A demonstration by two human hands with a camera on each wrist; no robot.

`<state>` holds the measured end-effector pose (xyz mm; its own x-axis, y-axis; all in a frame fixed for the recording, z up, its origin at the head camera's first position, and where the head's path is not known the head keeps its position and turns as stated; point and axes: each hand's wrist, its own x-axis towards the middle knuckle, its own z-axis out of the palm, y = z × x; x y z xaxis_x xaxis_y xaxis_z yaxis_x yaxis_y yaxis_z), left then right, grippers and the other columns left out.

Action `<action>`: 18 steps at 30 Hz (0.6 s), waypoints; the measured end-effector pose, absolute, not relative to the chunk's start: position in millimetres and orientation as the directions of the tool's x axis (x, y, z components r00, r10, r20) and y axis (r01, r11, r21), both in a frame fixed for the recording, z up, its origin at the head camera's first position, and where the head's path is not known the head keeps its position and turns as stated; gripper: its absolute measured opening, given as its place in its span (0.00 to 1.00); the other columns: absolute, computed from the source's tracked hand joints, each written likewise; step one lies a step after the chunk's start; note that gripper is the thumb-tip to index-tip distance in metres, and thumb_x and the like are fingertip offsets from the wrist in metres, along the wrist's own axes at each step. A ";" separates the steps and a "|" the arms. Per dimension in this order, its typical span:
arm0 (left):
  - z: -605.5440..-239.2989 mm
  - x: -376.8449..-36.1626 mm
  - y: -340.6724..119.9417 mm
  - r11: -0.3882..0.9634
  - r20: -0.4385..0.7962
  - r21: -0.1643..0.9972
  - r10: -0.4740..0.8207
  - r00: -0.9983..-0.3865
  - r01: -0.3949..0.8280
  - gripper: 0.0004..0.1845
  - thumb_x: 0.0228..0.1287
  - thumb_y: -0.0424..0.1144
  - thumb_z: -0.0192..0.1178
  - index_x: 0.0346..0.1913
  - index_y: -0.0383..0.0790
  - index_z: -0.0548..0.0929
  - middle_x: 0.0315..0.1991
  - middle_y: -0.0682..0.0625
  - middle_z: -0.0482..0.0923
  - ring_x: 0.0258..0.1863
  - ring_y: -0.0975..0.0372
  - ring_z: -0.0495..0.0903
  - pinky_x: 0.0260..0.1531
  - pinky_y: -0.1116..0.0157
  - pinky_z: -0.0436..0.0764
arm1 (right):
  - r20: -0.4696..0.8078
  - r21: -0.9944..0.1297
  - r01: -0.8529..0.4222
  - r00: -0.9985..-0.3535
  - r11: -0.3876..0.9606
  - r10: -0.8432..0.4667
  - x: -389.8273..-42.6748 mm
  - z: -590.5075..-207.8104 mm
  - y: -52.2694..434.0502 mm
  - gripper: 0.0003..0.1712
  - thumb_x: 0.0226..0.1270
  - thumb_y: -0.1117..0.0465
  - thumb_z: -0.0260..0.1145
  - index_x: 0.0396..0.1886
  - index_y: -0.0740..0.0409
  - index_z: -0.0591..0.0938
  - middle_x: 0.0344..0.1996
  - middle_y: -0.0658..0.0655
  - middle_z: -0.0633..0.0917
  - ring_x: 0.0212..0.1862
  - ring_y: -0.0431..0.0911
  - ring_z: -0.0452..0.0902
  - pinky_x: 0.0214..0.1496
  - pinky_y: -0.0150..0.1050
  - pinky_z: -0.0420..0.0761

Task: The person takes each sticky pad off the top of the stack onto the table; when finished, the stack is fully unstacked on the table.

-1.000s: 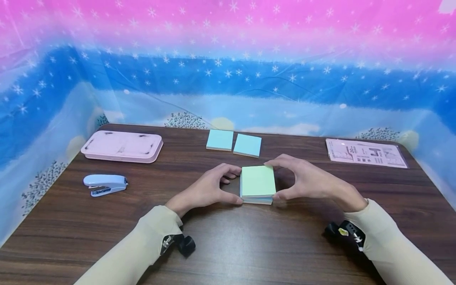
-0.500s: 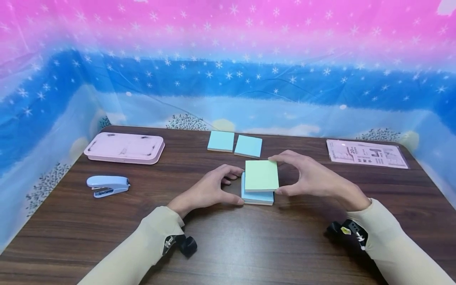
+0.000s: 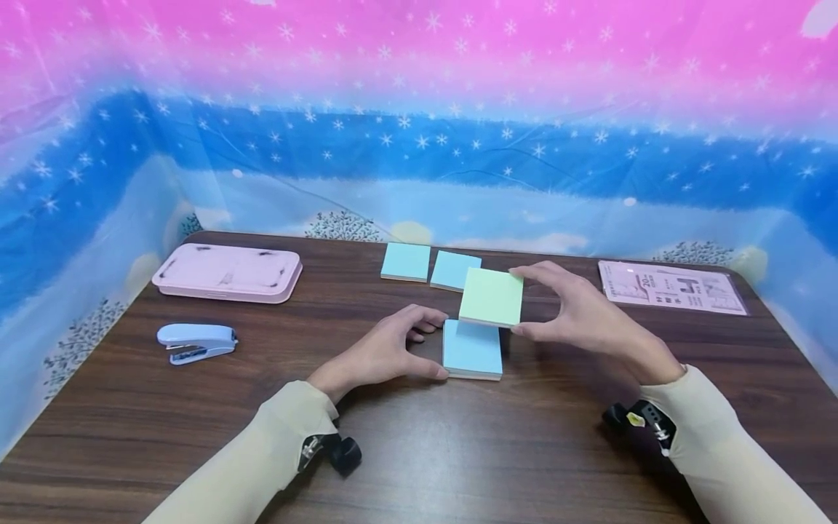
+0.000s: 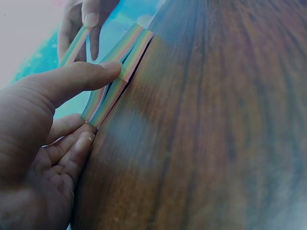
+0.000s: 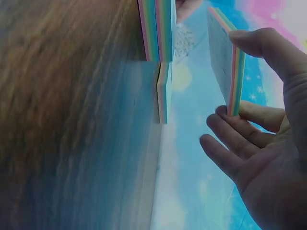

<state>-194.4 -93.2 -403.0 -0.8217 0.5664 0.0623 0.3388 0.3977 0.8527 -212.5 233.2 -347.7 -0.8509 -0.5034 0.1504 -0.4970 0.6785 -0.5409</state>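
Bare table [image 3: 563, 437] right of blue pad [image 3: 472, 349]; two pads [image 3: 428, 266] crowd behind.

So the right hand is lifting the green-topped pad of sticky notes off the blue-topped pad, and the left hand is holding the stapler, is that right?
Not quite. The left hand is not on the light blue stapler, which lies apart at the left of the brown wooden table; it holds the blue-topped pad of sticky notes, as the head view shows. The right hand does hold the green-topped pad of sticky notes lifted above it.
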 end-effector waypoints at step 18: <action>-404.3 -195.6 -93.1 0.384 0.074 0.855 0.574 -0.816 0.348 0.40 0.54 0.43 0.83 0.70 0.40 0.78 0.63 0.50 0.77 0.61 0.57 0.77 0.63 0.59 0.78 | 0.172 -0.550 -0.371 -0.927 0.748 -0.333 -243.2 -344.2 240.1 0.49 0.60 0.48 0.83 0.77 0.58 0.73 0.73 0.62 0.74 0.74 0.63 0.67 0.72 0.69 0.67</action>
